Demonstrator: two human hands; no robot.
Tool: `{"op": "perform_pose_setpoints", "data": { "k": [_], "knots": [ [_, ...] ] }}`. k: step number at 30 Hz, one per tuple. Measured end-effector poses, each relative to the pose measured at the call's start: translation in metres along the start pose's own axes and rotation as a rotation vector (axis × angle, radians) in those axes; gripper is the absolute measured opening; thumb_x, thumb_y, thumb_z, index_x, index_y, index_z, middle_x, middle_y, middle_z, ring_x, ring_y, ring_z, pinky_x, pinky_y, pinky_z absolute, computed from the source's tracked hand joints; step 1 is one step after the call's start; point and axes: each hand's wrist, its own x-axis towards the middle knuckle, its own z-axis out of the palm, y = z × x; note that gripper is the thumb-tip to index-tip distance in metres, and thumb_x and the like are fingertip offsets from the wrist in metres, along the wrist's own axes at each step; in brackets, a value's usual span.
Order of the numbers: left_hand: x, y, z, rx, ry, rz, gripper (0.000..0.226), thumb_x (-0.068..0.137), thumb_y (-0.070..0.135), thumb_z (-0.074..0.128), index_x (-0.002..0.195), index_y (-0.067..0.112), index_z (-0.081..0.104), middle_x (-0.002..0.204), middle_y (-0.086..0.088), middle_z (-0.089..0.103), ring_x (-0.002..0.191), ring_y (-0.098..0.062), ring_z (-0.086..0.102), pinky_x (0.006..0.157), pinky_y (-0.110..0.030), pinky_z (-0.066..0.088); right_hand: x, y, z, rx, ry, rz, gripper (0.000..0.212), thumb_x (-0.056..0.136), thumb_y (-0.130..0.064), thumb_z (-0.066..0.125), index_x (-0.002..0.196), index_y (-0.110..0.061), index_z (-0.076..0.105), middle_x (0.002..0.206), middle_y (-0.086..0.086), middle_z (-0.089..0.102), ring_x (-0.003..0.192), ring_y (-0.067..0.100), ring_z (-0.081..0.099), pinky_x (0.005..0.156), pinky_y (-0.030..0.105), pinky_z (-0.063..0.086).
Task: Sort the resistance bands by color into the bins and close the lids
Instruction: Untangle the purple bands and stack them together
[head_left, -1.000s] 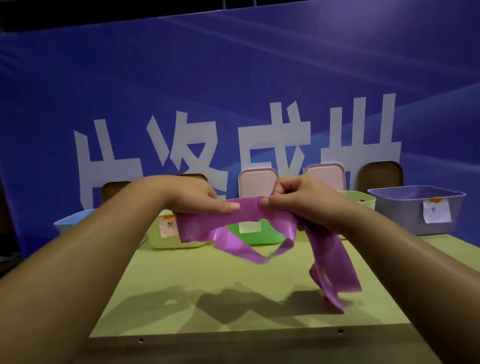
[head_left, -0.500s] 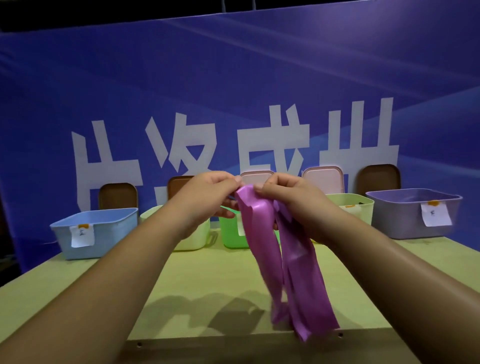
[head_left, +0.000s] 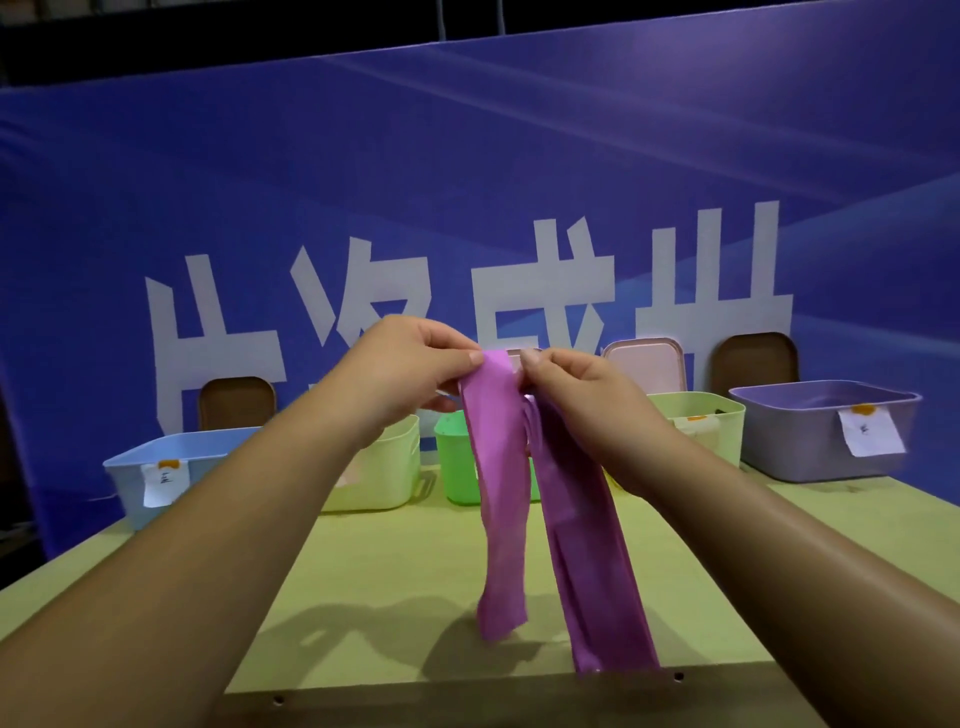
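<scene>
head view: the left hand (head_left: 410, 364) and the right hand (head_left: 576, 384) each pinch the top of a long thin pink-purple stretchy band (head_left: 587, 545) between thumb and curled fingers. the band hangs in the air over the middle of the yellow-green table (head_left: 389, 571), in front of the small bright green plastic bin (head_left: 454, 457). its two flat tails hang down side by side toward the near edge.

it looks soft, floppy and very light. its smooth skin may slip, so a tight pinch at the top fold looks like the best place to hold it. it likely needs bunching up, so no tail hangs over a rim and stops a lid.

the lilac plastic bin (head_left: 810, 441) sits far right, well apart from the band. it has a white paper label (head_left: 870, 434) with an orange dot. the light blue plastic bin (head_left: 124, 478) at the far left has its own white paper tag (head_left: 163, 483). the writing on both is too small to read. the big blue banner (head_left: 467, 182) behind shows large white chinese signs, partly hidden.
</scene>
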Motion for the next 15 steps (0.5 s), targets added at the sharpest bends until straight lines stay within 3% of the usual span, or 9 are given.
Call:
{"op": "perform_pose_setpoints", "data": {
  "k": [3, 5, 9, 12, 15],
  "knots": [
    [0.001, 0.007, -0.007, -0.021, 0.013, 0.001, 0.009, 0.101, 0.015, 0.075, 0.104, 0.012, 0.083, 0.094, -0.013, 0.082, 0.090, -0.028, 0.081, 0.082, -0.042, 0.068, 0.001, 0.001, -0.004, -0.001, 0.015, 0.005, 0.024, 0.108, -0.043, 0.060, 0.099, -0.031, 0.079, 0.098, -0.011, 0.079, 0.094, 0.015, 0.073, 0.091, 0.043, 0.057],
    [0.003, 0.009, -0.011, -0.017, 0.032, 0.025, 0.009, 0.100, 0.015, 0.075, 0.104, 0.011, 0.083, 0.094, -0.012, 0.083, 0.092, -0.028, 0.080, 0.080, -0.039, 0.068, 0.000, 0.002, -0.005, 0.002, 0.037, -0.001, 0.021, 0.109, -0.030, 0.060, 0.102, -0.031, 0.079, 0.102, -0.014, 0.079, 0.097, 0.010, 0.073, 0.092, 0.038, 0.058],
    [0.008, 0.013, -0.015, 0.068, 0.075, 0.072, 0.009, 0.101, 0.021, 0.075, 0.101, 0.019, 0.084, 0.088, -0.002, 0.083, 0.085, -0.019, 0.081, 0.073, -0.029, 0.067, -0.002, -0.002, -0.007, -0.001, 0.071, -0.038, 0.038, 0.107, -0.005, 0.051, 0.108, -0.034, 0.075, 0.108, -0.013, 0.079, 0.097, 0.011, 0.077, 0.093, 0.043, 0.063],
    [0.008, 0.017, -0.019, 0.157, 0.094, 0.097, 0.012, 0.105, 0.027, 0.070, 0.104, 0.024, 0.082, 0.089, 0.004, 0.082, 0.080, -0.010, 0.079, 0.066, -0.019, 0.062, -0.008, -0.009, -0.008, -0.004, 0.046, -0.088, 0.047, 0.110, -0.005, 0.053, 0.124, -0.049, 0.062, 0.114, -0.007, 0.079, 0.095, 0.015, 0.080, 0.088, 0.046, 0.067],
    [0.007, 0.021, -0.024, 0.180, 0.087, 0.098, 0.014, 0.105, 0.029, 0.070, 0.109, 0.023, 0.081, 0.096, 0.003, 0.081, 0.086, -0.012, 0.079, 0.073, -0.023, 0.065, -0.011, -0.013, -0.008, -0.032, 0.038, -0.113, 0.060, 0.109, -0.006, 0.056, 0.142, -0.056, 0.050, 0.113, -0.004, 0.079, 0.091, 0.014, 0.081, 0.081, 0.038, 0.068]
  ]
}}
